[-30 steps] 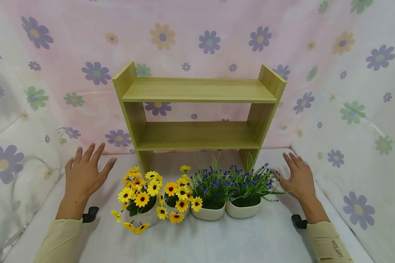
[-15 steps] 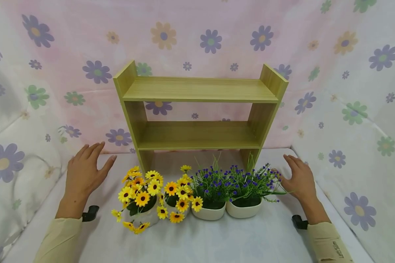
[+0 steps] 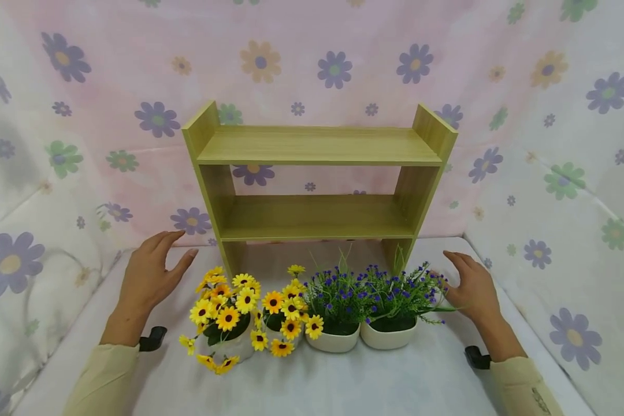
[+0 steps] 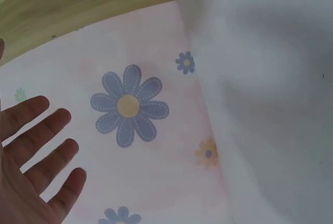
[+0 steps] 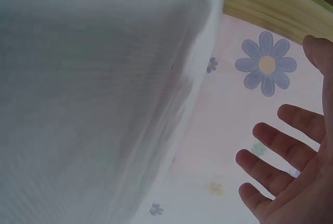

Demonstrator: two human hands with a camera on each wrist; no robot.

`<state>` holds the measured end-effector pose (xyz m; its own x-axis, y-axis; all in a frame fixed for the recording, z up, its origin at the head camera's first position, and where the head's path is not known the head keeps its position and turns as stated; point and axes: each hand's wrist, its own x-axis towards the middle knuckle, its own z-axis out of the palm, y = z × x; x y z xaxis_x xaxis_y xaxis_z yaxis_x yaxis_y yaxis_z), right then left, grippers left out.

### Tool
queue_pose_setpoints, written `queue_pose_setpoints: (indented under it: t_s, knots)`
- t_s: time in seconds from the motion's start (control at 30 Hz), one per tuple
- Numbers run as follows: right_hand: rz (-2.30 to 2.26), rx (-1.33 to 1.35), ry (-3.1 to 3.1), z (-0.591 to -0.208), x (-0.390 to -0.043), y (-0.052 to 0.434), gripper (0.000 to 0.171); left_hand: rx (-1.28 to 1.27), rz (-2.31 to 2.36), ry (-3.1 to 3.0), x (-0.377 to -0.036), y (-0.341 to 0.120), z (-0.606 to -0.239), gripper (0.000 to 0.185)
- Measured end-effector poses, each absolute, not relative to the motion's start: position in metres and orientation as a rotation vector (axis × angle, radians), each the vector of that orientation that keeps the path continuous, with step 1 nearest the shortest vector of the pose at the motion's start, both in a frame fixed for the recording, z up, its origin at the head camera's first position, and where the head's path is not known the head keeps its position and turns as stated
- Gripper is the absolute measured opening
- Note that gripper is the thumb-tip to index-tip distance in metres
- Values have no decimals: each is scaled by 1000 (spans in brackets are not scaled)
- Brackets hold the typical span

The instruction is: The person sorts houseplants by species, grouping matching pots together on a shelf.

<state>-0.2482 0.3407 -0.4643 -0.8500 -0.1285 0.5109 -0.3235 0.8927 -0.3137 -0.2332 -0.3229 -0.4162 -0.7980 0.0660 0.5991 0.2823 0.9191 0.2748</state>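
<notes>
Floral cloth, pink w/ purple, green and orange daisies, drapes the back and both sides; a white table [image 3: 312, 381] fills the near ground. Wooden shelf [image 3: 317, 173], two tiers, both bare, stands at the far centre. Near it, a tight row of four white pots: two w/ yellow flowers [image 3: 223, 303] on the left, two w/ purple flowers [image 3: 379, 292] on the right, pots touching or nearly so.

Left hand [image 3: 148, 277] hovers just left of the yellow flowers, fingers spread and relaxed, holding nothing. Right hand [image 3: 470, 286] hovers just right of the purple flowers, fingers likewise loose, gripping nothing; its thumb side is close to the outer sprigs, contact unclear. Wrist views show only spread fingers vs. cloth and a shelf edge.

Risks, as a judgement: pots sit packed, so closing in on one from the side could nudge its neighbour and tip it. Yellow stems sprawl low over the pot rim; fingers may catch blooms, not pot, and drag it over. Lifting toward the shelf, tall sprigs could snag the upper board.
</notes>
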Motion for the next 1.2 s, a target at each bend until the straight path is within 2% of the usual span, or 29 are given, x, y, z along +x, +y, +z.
queue_pose_setpoints:
  t_s: [0.27,0.8,1.2]
  knots:
    - [536,447,-2492,-460,-241,334,73,-290,-529,-2481,-237,-314,-412,58]
    - [582,574,-2536,-454,-223,320,66,-373,-690,-2405,-250,-288,-397,54]
    - [776,925,-2401,-457,-227,318,61,-418,-724,-2362,-255,-269,-392,50]
